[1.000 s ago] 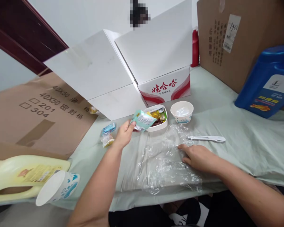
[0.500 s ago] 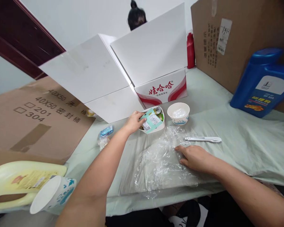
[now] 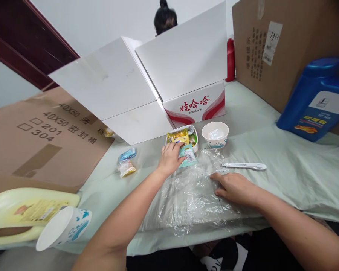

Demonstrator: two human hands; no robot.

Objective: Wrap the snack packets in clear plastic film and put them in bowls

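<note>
A pale green cloth (image 3: 293, 177), wrinkled toward the right and hanging over the near edge, covers the table (image 3: 254, 131). Crumpled clear plastic film (image 3: 197, 199) spreads across the near middle. Just beyond it sit a white container (image 3: 197, 146) and a patterned paper bowl (image 3: 219, 143), side by side, with a white utility knife (image 3: 244, 166) lying at right. A blue packet (image 3: 127, 154) touches a clear-and-yellow one (image 3: 127, 169) farther left. A white box (image 3: 197, 109) stands behind. Toward the right are a red bottle (image 3: 230, 62), a brown carton (image 3: 271, 79) and a blue jug (image 3: 313, 109); a second carton (image 3: 45, 139) flanks the left, near a pale yellow jug (image 3: 28, 210) and a paper cup (image 3: 79, 226).
</note>
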